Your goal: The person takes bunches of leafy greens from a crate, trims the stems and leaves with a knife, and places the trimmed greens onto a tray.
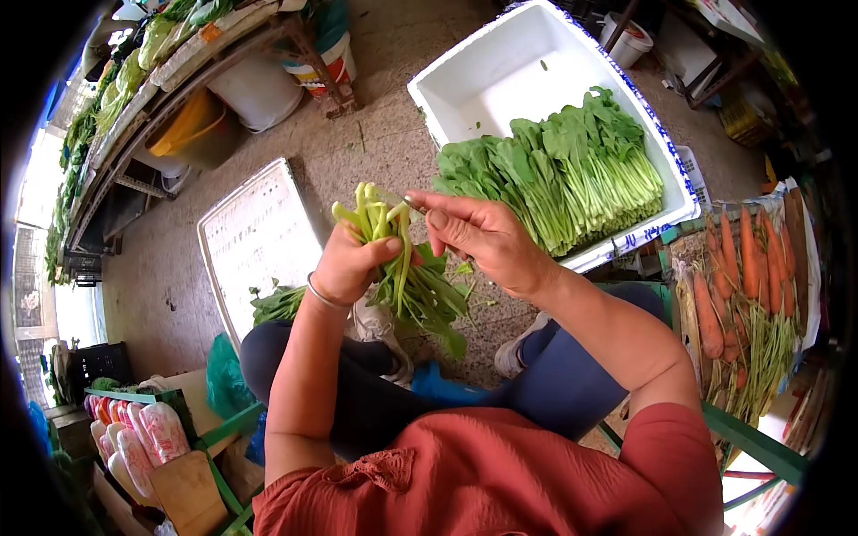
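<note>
My left hand (351,263) is wrapped round a small bunch of leafy greens (420,290), its pale stem ends up and its leaves hanging down. At the stem tops, my right hand (478,234) has thumb and forefinger close together beside the stems; what they pinch, if anything, is too small to name. Ahead to the right, a white foam box (474,85) holds rows of similar greens (572,170), leaves towards the back left and stems towards the front right.
A white perforated tray (259,234) lies on the floor at left, with some greens (279,305) at its near edge. Carrots (749,259) are stacked at right. A vegetable stand (170,85) with buckets (257,89) beneath is at upper left. Green metal frames flank my legs.
</note>
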Motion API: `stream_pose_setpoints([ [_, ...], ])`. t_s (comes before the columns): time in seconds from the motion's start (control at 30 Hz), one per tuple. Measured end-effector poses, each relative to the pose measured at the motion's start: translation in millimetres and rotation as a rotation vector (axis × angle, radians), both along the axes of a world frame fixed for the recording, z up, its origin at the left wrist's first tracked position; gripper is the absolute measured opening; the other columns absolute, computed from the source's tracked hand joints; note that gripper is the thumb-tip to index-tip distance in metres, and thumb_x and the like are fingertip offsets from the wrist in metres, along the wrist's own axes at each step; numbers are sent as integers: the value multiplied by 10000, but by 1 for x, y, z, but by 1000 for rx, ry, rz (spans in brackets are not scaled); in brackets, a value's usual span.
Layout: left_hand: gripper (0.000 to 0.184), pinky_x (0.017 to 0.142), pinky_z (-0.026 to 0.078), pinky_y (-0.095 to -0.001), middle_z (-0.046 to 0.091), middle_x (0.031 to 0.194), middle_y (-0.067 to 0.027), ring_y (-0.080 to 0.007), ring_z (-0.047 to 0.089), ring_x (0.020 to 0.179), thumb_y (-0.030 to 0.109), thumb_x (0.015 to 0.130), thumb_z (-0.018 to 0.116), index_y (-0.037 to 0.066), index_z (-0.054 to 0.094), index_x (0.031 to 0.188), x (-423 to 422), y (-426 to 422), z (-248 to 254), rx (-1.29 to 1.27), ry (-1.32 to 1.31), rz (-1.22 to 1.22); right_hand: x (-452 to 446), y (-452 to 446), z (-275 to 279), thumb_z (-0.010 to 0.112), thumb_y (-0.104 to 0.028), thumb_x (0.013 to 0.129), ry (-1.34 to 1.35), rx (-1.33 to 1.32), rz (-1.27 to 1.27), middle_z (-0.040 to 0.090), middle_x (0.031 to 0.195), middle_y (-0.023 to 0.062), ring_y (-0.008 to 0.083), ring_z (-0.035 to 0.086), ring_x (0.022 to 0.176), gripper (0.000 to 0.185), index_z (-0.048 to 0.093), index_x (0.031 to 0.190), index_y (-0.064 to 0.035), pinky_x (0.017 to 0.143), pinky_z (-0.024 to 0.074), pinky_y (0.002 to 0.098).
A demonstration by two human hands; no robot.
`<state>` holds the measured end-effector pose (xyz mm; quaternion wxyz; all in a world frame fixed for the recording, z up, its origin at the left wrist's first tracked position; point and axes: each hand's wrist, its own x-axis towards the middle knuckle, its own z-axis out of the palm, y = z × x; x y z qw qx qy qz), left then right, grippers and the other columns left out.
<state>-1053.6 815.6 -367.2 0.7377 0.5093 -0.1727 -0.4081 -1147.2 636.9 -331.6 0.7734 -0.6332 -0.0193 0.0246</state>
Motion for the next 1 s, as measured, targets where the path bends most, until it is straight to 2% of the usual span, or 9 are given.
stream_pose_setpoints([
  [0.27, 303, 639, 517, -298, 589, 793, -61, -184, 617, 685, 111, 719, 656, -8, 536, 970, -2, 3, 7, -2, -13, 16, 6, 3, -10, 540, -221, 898, 7, 4, -46, 610, 809, 10, 41, 488, 679, 317, 573, 1161, -46, 632, 433, 197],
  [0.3, 291, 638, 514, -293, 589, 789, -59, -178, 613, 681, 105, 720, 654, -7, 538, 962, -1, 4, 6, 32, -32, 10, 7, 1, -9, 524, -217, 908, 6, -164, -113, 505, 725, -27, 33, 414, 636, 333, 546, 1191, -42, 579, 359, 189],
  [0.4, 234, 625, 501, -273, 594, 774, -51, -156, 605, 670, 86, 723, 651, -5, 555, 917, -2, 5, 8, 86, -25, 38, 4, -1, 3, 557, -211, 887, 114, -344, -113, 641, 973, 79, 78, 557, 838, 358, 540, 1184, -12, 749, 455, 209],
  [0.47, 190, 608, 485, -258, 602, 769, -44, -132, 590, 655, 77, 729, 651, 1, 568, 883, -1, 6, 7, 182, -107, 62, 2, 7, 7, 567, -222, 880, -37, -302, -25, 631, 1040, 119, 96, 568, 908, 388, 521, 1204, -13, 779, 454, 222],
  [0.5, 178, 607, 469, -244, 606, 764, -27, -103, 570, 655, 70, 728, 668, 7, 580, 870, -1, 7, 4, 207, -129, 81, 5, 12, -3, 573, -212, 874, -152, -270, -70, 620, 1077, 133, 110, 574, 931, 383, 525, 1201, -18, 784, 455, 233],
  [0.63, 193, 613, 457, -234, 604, 764, -13, -87, 557, 665, 64, 722, 688, 7, 588, 877, -3, 7, 5, 207, -153, 102, 10, 15, -16, 564, -199, 877, -250, -328, -78, 628, 1063, 132, 113, 586, 925, 345, 551, 1176, -29, 778, 458, 237],
  [0.83, 201, 618, 453, -228, 607, 770, 0, -76, 550, 671, 53, 712, 703, 6, 603, 879, 1, 12, 1, 244, -167, 134, 17, 6, -16, 538, -219, 889, -83, -461, -108, 654, 984, 120, 117, 608, 864, 293, 583, 1159, -114, 752, 468, 244],
  [0.97, 185, 609, 453, -223, 611, 768, 7, -64, 543, 666, 38, 714, 697, 8, 607, 873, 1, 12, 4, 285, -210, 115, 13, 9, -6, 539, -230, 888, -20, -476, -61, 642, 1027, 108, 126, 604, 886, 323, 556, 1192, -120, 779, 463, 252],
  [1.0, 180, 604, 452, -220, 612, 767, 10, -60, 541, 665, 33, 715, 694, 8, 608, 870, 0, 12, 4, 312, -253, 97, 15, 10, -16, 537, -234, 889, -111, -453, -42, 631, 1058, 101, 133, 598, 907, 342, 536, 1213, -125, 801, 456, 256],
])
